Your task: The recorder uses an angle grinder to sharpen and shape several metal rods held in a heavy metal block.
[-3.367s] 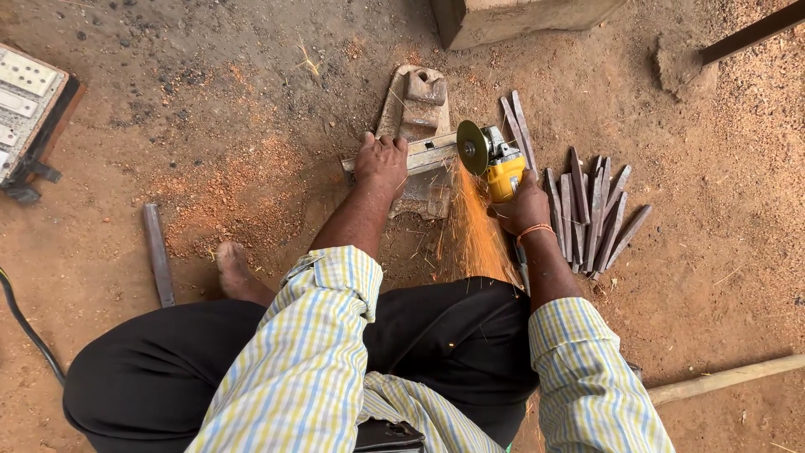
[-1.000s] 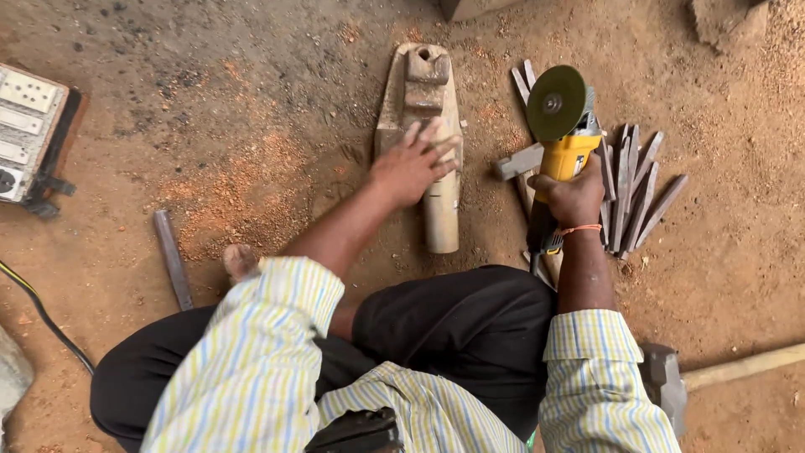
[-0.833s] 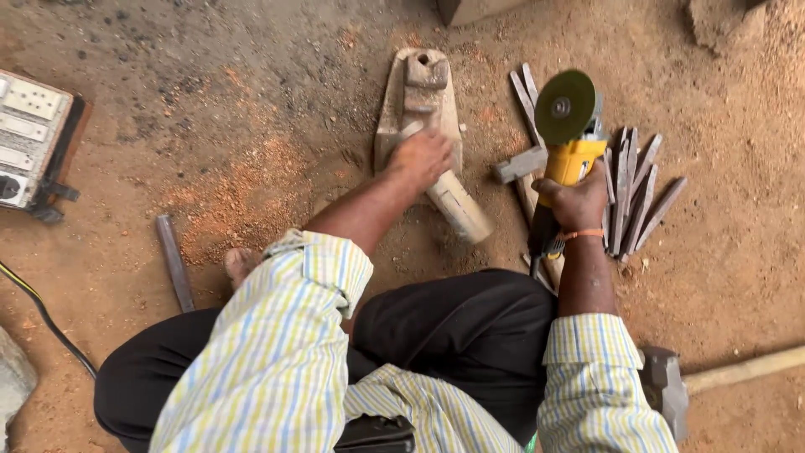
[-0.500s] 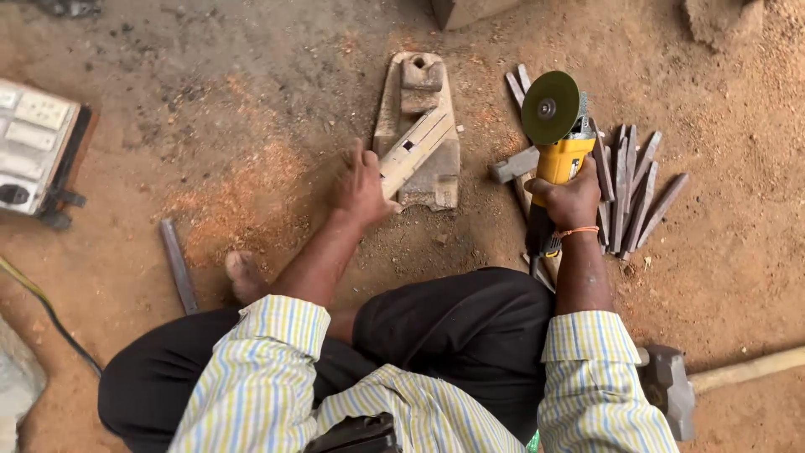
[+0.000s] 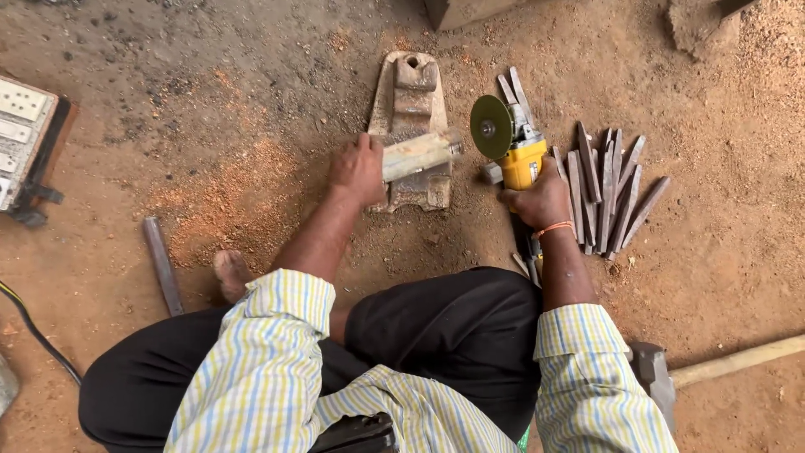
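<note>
The left hand (image 5: 356, 168) is clamped on 1 end of a short metal bar (image 5: 419, 153), which lies across the grey metal base plate (image 5: 411, 126) on the dirt floor (image 5: 210, 101), its free end pointing to 3 o'clock. The right hand (image 5: 543, 200) is wrapped around a yellow angle grinder (image 5: 511, 147), its disc just beside the bar's tip, perhaps not touching. A pile of cut metal strips (image 5: 608, 189) lies at 3 o'clock of the grinder.
</note>
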